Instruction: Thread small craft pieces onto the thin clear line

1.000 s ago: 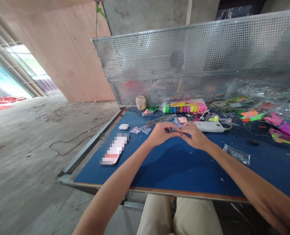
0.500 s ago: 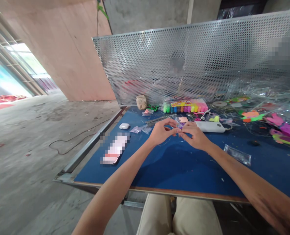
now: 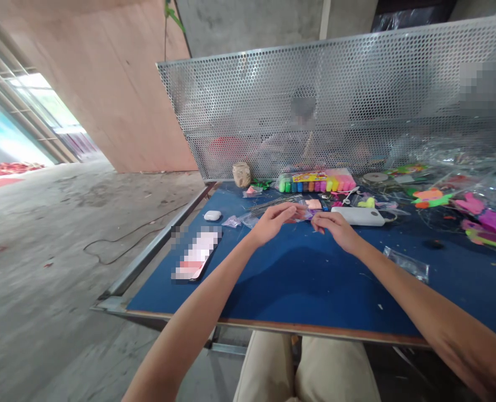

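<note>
My left hand (image 3: pixel 278 221) is over the blue table, its thumb pressed toward fairly straight fingers. Whatever it pinches, if anything, is too small to make out. My right hand (image 3: pixel 336 228) hangs a short way to the right, thumb and fingers closed together; a tiny pale speck shows at the tips. A gap separates the two hands. Just behind them lie thin wire-like strands (image 3: pixel 275 205), a peach-coloured piece (image 3: pixel 313 204) and a purple packet (image 3: pixel 308 214). A white power strip (image 3: pixel 359 216) lies beyond my right hand.
A phone (image 3: pixel 200 254), white earbud case (image 3: pixel 212 215) and small purple bag (image 3: pixel 232 221) lie left. Behind are a pack of coloured clay (image 3: pixel 317 182) and perforated metal panel (image 3: pixel 281 111). Clear bag (image 3: pixel 407 264) and colourful foam shapes (image 3: pixel 432 196) are right.
My hands, touching at the fingertips before, have come apart. My right hand has drawn slightly right and down, and the fingers of my left hand have straightened.
</note>
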### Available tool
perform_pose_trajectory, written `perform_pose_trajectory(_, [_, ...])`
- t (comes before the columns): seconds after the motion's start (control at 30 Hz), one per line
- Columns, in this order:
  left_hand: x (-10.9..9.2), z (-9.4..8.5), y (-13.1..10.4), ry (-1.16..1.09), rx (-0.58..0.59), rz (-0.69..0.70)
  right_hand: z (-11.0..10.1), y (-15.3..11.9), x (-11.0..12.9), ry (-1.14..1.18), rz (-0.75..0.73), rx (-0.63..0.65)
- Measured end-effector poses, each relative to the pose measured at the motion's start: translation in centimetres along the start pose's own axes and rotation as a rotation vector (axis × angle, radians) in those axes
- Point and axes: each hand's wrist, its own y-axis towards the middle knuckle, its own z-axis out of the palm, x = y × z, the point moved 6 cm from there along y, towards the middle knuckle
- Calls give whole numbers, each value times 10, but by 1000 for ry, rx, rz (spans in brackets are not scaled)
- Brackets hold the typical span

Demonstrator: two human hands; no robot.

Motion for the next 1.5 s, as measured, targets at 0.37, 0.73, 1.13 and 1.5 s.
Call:
perform_pose_trajectory(0.37, [2, 4, -2, 71, -54, 145, 38, -5, -3, 739, 206, 267])
perform_pose_trajectory(0.73, [13, 5, 2, -57, -153, 65, 50, -10, -15, 885, 440, 272])
perform_pose_trajectory(1.13, [21, 1, 3, -14, -181, 26, 52, -14, -25, 898, 522, 332])
perform_pose_trajectory(1.5, [19, 1, 1, -129, -126, 26, 46, -13, -29, 906, 494, 254])
